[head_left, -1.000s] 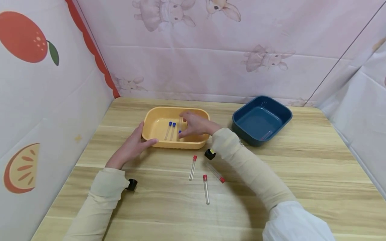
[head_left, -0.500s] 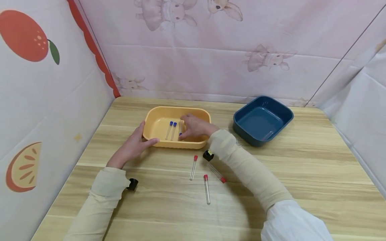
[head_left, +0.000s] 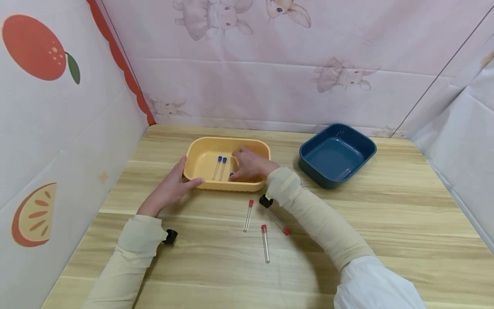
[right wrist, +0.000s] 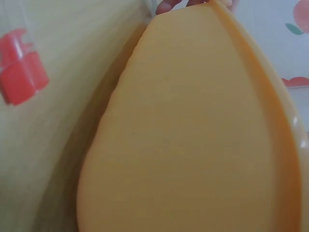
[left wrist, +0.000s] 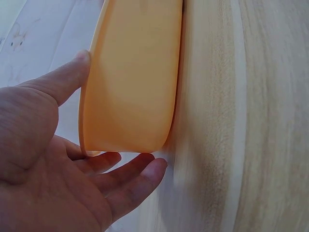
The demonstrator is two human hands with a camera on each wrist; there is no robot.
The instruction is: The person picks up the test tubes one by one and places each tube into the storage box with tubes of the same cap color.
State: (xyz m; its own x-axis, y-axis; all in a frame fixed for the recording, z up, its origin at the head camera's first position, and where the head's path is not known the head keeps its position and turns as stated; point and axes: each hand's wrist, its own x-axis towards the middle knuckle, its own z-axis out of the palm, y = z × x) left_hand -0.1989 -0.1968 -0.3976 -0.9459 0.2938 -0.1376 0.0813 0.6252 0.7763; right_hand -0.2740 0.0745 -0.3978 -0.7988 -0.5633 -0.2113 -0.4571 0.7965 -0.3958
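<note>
Left tray (head_left: 227,186) standing on table (head_left: 208,266), your left hand (head_left: 170,189) gripping its left end, right hand (head_left: 252,165) reaching into its right half. Inside: two test tubes (head_left: 222,169) lying side by side, third test tube (head_left: 231,165) sitting right of them, between your right thumb and fingers. Right tray (head_left: 335,153) standing apart from left one. Before left tray, three loose tubes (head_left: 265,243) lying: one left, one right, one between and nearer you. Curtain (head_left: 247,86) hanging behind both trays.

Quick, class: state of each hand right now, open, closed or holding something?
Left hand: holding the yellow tray at one end.
Right hand: at a blue-capped tube; whether gripping it cannot be told.
</note>
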